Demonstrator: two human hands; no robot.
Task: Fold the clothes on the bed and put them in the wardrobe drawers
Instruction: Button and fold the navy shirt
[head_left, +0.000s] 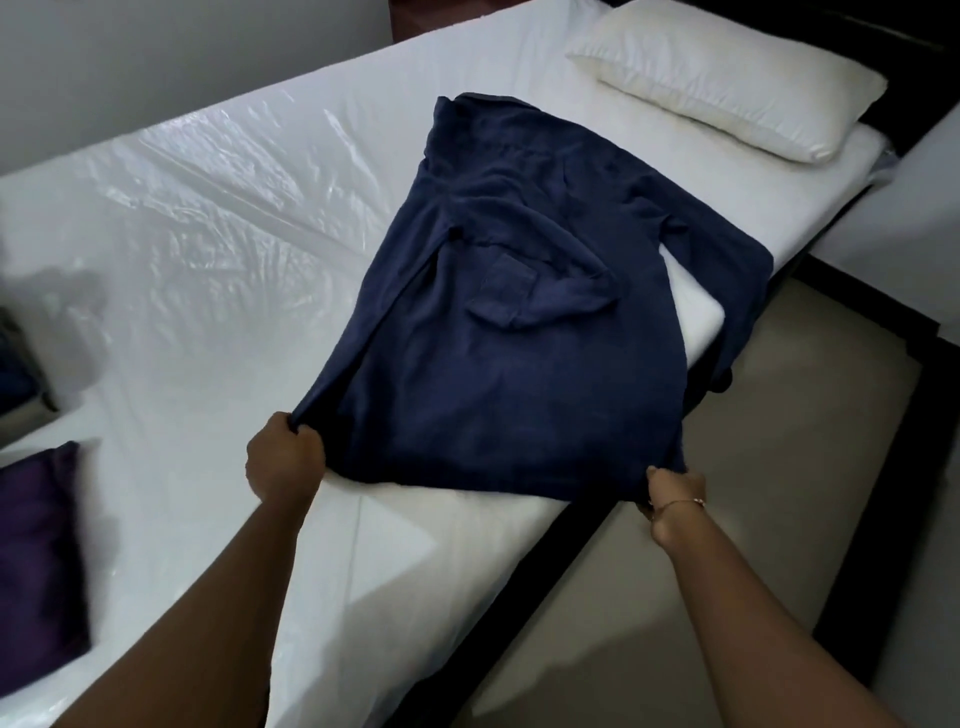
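On bed (208, 260) — navy shirt (493, 364), hem corners pinched by both hands' fingers (296, 423).

shirt: navy shirt (498, 364) lying spread on bed (208, 260), one side hanging over edge
left hand (283, 460): gripping hem corner
right hand (675, 493): gripping other hem corner
pillow (727, 78): lying beyond shirt
purple cloth (36, 561): lying far left

Single head view, worn high, looks forward and down along both forearms. Left hand (284, 457) and right hand (674, 493) low centre, close. Bed (208, 249) runs beyond fingers; pillow (727, 78) far, upper right.
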